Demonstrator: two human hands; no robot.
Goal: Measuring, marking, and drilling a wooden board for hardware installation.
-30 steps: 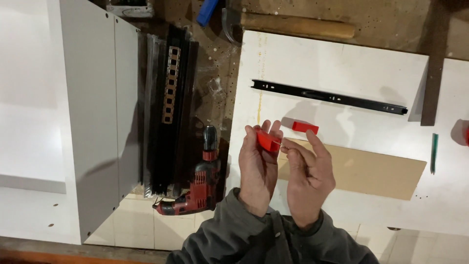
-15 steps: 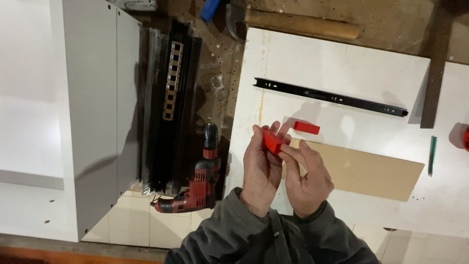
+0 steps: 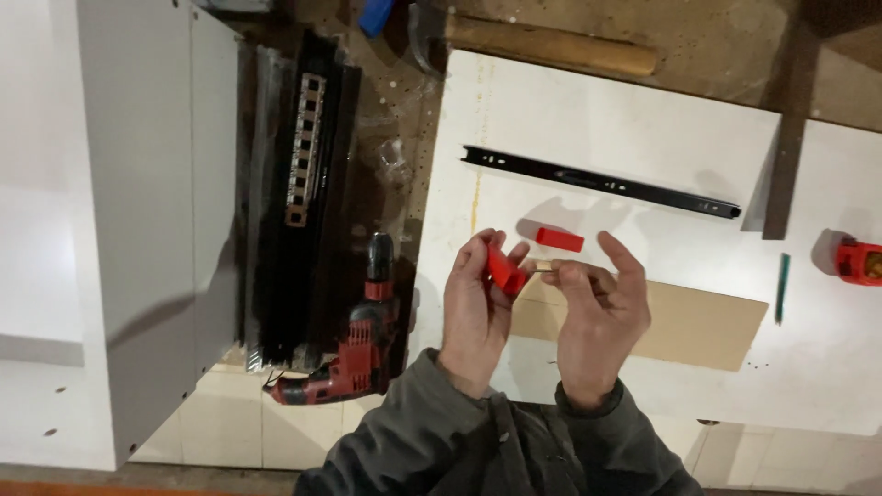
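Observation:
My left hand [image 3: 476,303] grips a small red plastic case [image 3: 503,269] between thumb and fingers. My right hand [image 3: 597,312] pinches a thin metal bit [image 3: 542,270] whose tip meets the red case. Both hands hover over a white panel [image 3: 625,129] lying flat. A second small red piece [image 3: 559,240] lies on the panel just beyond my fingers. A long black drawer slide [image 3: 602,182] rests further up on the same panel. A brown cardboard sheet [image 3: 707,321] lies under my right hand.
A red power drill [image 3: 354,344] lies on the floor to the left of my hands. Black metal rails [image 3: 303,184] are stacked beside a white cabinet [image 3: 101,211]. A green pencil [image 3: 782,287] and a red tool [image 3: 859,260] sit at the right. A wooden handle [image 3: 551,44] lies at the top.
My hands have drawn slightly apart; the right hand has pulled the thin bit out from the red case, which now tilts in my left hand.

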